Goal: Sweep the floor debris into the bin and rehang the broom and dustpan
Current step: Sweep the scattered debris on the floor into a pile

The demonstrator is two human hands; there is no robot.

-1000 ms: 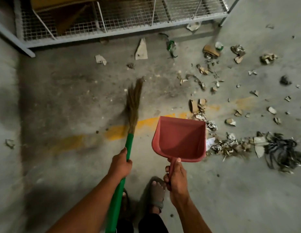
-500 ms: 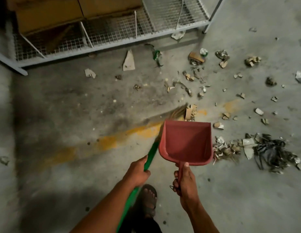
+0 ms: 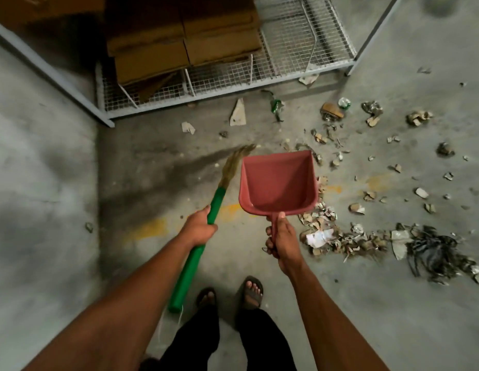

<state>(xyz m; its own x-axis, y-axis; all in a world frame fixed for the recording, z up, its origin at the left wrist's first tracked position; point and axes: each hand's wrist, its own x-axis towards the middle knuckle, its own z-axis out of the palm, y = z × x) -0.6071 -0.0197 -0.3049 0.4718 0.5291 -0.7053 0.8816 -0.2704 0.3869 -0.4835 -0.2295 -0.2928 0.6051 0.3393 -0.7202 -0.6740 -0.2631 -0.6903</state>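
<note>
Down at about seven o'clock from the frame's centre, the left hand point(image 3: 199, 228) has its grip wrapped tight round the green handle of the broom point(image 3: 198, 246), whose straw bristles point(image 3: 234, 162) angle up toward eleven o'clock and blur just above the concrete floor point(image 3: 45, 183). Just beside it, toward the centre, the right hand point(image 3: 282, 241) has its grip closed on the stem of the red dustpan point(image 3: 277, 180), thumb laid along the top; the pan is empty and tilts with its open lip away from the person. Behind both, at twelve o'clock, a wire-mesh rack point(image 3: 291, 52) carries brown cardboard boxes point(image 3: 184, 36). From one to four o'clock lies the debris point(image 3: 348, 242): torn paper and cardboard scraps scattered widely, thickest in a band right of the dustpan, ending in a dark tangle point(image 3: 436, 253). Two sandalled feet point(image 3: 253, 291) stand at six o'clock.
</note>
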